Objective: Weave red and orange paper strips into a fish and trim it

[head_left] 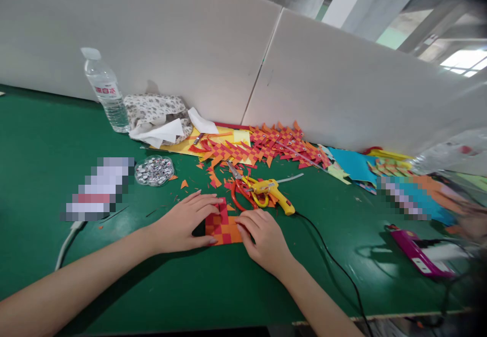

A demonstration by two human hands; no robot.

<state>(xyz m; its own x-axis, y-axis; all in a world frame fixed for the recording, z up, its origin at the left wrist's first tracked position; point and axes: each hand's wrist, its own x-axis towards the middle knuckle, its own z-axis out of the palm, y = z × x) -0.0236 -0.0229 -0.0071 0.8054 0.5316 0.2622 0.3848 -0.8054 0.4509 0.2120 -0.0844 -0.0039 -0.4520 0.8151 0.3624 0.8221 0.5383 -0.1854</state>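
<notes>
A woven paper piece (224,228) of red and orange checks lies on the green table between my hands. My left hand (188,221) rests over its left side, fingers stretched along the top and thumb at the lower edge, pressing it to the table. Under that palm shows a small black patch I cannot make out. With curled fingers and thumb, my right hand (264,235) grips the weave's right end. Just beyond lie red-handled scissors (238,195) and a yellow glue gun (276,195), its black cord running toward the front edge.
Finished woven paper fish (277,144) are heaped by the grey partition (171,37). To the left are a clear dish of googly eyes (154,170), a blurred-out phone-like object (101,187) on a cable and a water bottle (106,91). A magenta power strip (420,253) sits right.
</notes>
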